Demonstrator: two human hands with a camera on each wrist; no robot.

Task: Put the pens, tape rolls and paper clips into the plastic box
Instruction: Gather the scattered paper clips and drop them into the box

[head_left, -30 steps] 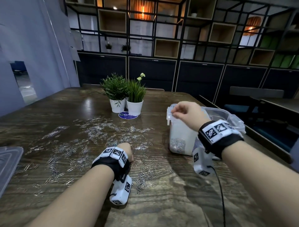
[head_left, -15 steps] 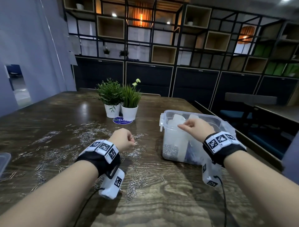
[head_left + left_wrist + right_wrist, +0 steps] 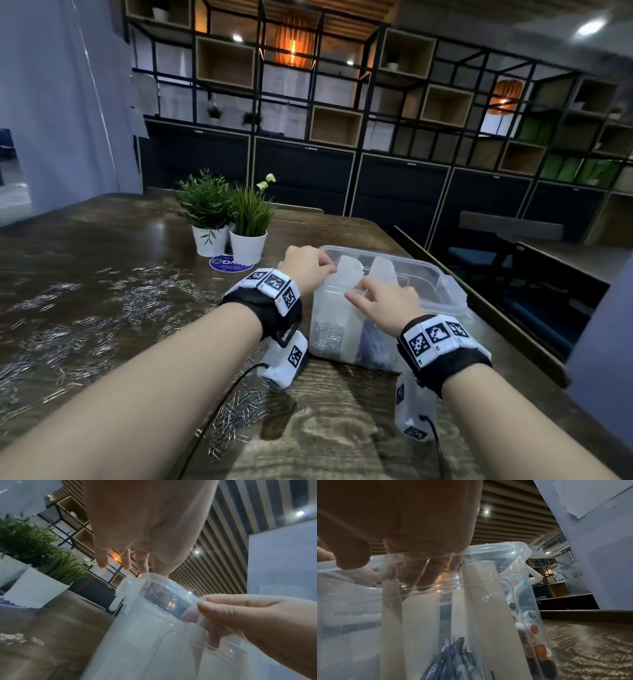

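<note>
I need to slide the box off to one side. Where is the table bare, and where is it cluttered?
Bare wood lies right of the plastic box up to the table edge, and in front of it between the forearms. Left of the box is crowded: paper clips are scattered widely there, with a pile under the left hand. The two potted plants border the far side.

A dark brown table [image 3: 102, 240] with wavy wood grain is seen. Shiny silver paper clips [image 3: 68, 335] are spread on it. The plastic box [image 3: 445, 291] is see-through, with milky white dividers [image 3: 419, 622]. Blue pens [image 3: 450, 660] are seen inside. Green plants [image 3: 205, 202] are kept in white pots [image 3: 247, 246]. Black-and-white checked wrist bands [image 3: 274, 284] are worn.
</note>
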